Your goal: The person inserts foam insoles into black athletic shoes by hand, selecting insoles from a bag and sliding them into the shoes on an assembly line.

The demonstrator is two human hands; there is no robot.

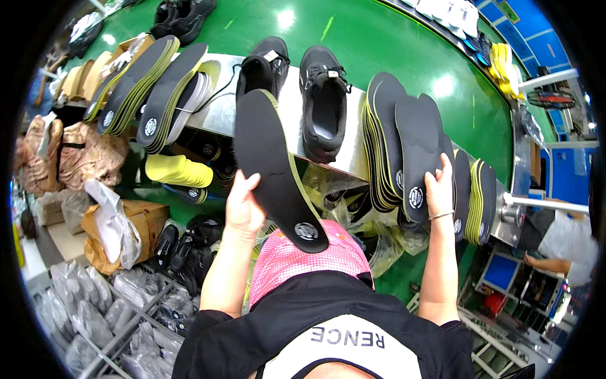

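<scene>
My left hand [245, 207] grips a long black insole [270, 155] with a yellow-green edge by its left side. It is tilted, its heel end hanging over my pink checked apron and its upper end overlapping a black shoe [278, 57]. At the right, my right hand [440, 192] is closed on the lower right edge of another black insole [416, 136], thumb on its face, fingers partly hidden. That insole stands in front of a stack of insoles [380, 145]. A second black shoe [324, 107], toe away from me, rests on the metal bench [291, 104] between my hands.
More insole stacks stand at the bench's left [167, 101] and right [481, 202]. Yellow pieces [178, 170] lie below the left stacks. Lower left are a brown carton [142, 221] and a rack [123, 335] of grey wrapped items. Green floor [379, 38] lies beyond the bench.
</scene>
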